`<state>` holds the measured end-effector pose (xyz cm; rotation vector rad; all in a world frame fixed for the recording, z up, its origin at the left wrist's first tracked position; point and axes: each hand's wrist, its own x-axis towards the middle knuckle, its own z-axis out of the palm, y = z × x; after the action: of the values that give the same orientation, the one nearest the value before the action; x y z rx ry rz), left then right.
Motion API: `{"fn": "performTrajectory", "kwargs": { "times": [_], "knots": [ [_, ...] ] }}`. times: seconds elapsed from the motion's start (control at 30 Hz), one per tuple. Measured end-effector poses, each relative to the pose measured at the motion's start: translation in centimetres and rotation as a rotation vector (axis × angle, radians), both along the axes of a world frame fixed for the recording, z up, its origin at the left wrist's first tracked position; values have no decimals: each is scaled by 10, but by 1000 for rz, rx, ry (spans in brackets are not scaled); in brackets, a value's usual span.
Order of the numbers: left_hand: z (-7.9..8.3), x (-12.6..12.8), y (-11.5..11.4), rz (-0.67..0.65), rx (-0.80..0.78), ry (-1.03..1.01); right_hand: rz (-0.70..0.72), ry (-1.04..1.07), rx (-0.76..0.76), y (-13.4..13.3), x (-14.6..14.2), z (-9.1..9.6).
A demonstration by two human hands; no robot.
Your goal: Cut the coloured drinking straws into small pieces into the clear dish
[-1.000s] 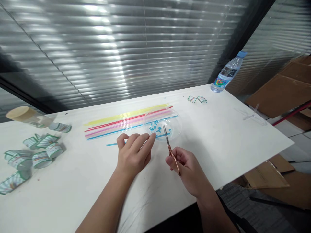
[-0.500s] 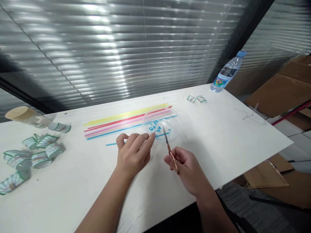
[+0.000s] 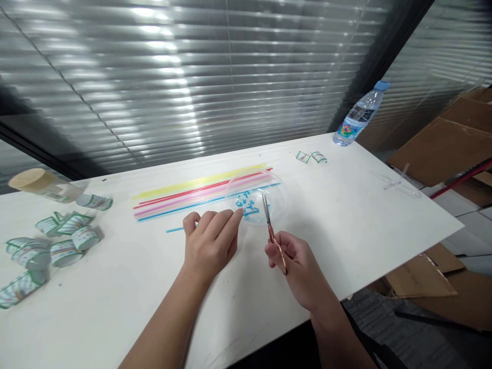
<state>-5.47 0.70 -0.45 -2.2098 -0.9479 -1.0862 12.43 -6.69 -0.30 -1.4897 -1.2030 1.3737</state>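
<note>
My left hand (image 3: 211, 241) is closed around a thin blue straw (image 3: 175, 229). One end sticks out to the left, and the other reaches over a clear plastic bowl (image 3: 284, 207). Short blue straw pieces (image 3: 246, 201) lie in the bowl. In my right hand (image 3: 294, 256) are copper-handled scissors (image 3: 269, 230), blades pointing away over the bowl's right part. The blades look closed or nearly so, to the right of the straw's end and apart from it.
Yellow straws (image 3: 200, 182), red, pink and blue ones lie behind the bowl. Patterned paper-like rolls (image 3: 65, 252) and a lidded clear jar (image 3: 42, 184) occupy the left. Two small patterned pieces (image 3: 319, 157) and a water bottle (image 3: 359, 115) stand toward the back right.
The scissors have shifted slightly right, away from the straw. The straw's part beyond my left fingers is shorter now. My left hand has barely moved.
</note>
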Motion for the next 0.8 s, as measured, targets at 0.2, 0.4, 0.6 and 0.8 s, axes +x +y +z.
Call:
{"fn": "performTrajectory", "kwargs": {
  "times": [0.2,0.4,0.6,0.8],
  "knots": [
    [0,0,0,-16,-2,-35,55,-10,-15,-1,-1,1],
    [1,0,0,-41,9,-17,54,-19,7,-1,-1,-1],
    [1,1,0,-57,16,-17,52,-11,-5,-1,0,-1],
    [1,0,0,-78,19,-25,62,31,-12,-1,0,0]
  ]
}}
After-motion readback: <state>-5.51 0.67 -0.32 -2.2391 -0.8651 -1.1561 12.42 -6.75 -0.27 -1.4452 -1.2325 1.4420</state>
